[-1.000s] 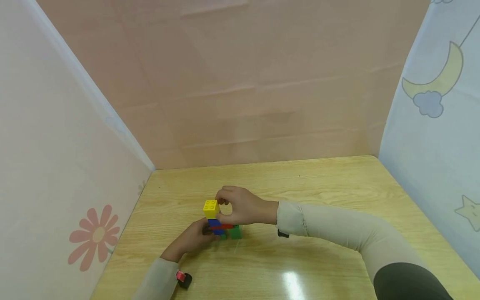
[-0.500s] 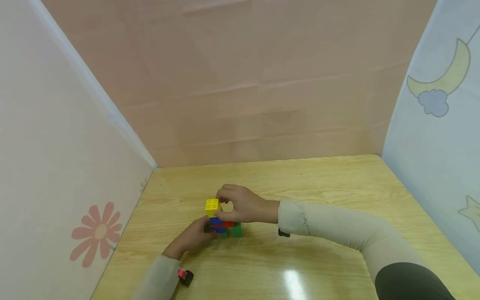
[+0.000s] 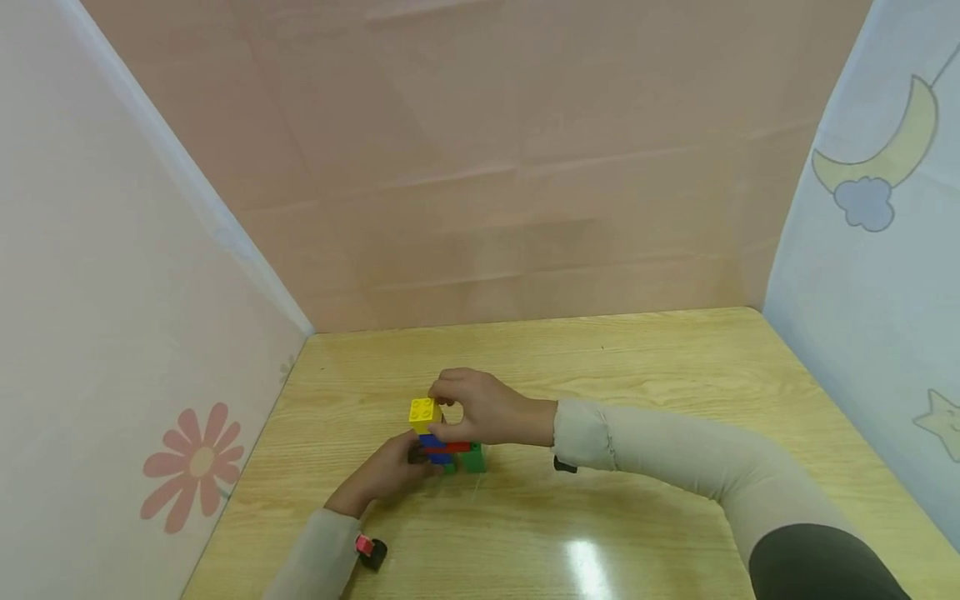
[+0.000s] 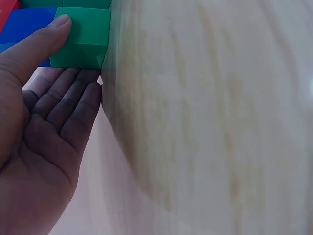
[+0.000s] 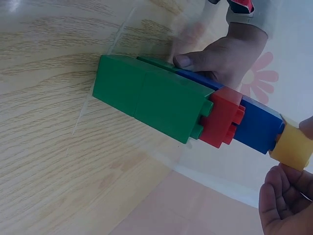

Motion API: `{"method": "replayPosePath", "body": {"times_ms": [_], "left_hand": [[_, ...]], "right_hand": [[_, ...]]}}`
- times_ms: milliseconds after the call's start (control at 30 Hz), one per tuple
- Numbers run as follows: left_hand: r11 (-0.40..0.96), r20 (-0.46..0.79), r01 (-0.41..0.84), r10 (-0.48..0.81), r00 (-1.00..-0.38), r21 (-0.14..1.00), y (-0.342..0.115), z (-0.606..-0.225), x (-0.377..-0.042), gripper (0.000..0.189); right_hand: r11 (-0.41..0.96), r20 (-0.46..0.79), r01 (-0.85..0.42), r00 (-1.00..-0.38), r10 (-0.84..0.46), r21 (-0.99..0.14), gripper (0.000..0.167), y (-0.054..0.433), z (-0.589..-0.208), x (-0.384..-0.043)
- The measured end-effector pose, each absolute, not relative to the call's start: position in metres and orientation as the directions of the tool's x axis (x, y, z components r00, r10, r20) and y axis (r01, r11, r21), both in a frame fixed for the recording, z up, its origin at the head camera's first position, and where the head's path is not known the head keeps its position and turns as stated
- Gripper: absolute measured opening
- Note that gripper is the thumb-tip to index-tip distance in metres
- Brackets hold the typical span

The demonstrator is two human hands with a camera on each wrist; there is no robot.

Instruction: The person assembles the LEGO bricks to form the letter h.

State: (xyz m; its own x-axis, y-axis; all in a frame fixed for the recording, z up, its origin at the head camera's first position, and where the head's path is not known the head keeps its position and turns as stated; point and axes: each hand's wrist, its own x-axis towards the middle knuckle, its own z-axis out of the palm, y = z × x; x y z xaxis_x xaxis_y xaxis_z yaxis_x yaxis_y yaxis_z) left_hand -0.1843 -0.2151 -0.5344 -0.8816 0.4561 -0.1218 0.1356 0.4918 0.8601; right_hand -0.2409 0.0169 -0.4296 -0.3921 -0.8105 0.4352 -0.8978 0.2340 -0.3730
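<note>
My right hand [image 3: 483,408] pinches a yellow brick [image 3: 425,414] between thumb and fingers at the top of a small toy-brick structure. Directly beneath it in the right wrist view is a blue brick [image 5: 259,125], with the yellow one slightly tilted against it. Lower down come a red brick [image 5: 221,117], which bridges across, and a column of green bricks [image 5: 151,95]. My left hand [image 3: 388,473] grips the structure low on its left side. In the left wrist view its thumb presses a green brick [image 4: 80,36] beside a blue brick [image 4: 29,24], fingers behind.
The structure stands on a wood-grain table [image 3: 637,375]. A pink-beige sheet [image 3: 480,208] closes off the back. A left wall panel [image 3: 112,292] with a flower print and a right panel [image 3: 862,317] with a moon print flank the table.
The head view shifts slightly. Both hands keep their hold, and the bricks stay in nearly the same place.
</note>
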Motion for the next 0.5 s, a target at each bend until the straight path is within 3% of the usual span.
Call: {"method": "replayPosePath", "body": {"times_ms": [500], "left_hand": [[0.509,-0.137,0.125,0.447,-0.884,0.851,-0.2146,-0.5342,-0.1848,0.047]], "right_hand": [[0.196,0.509,-0.905,-0.379,-0.772,-0.377,0.029,0.0176,-0.4354,-0.2395]]}}
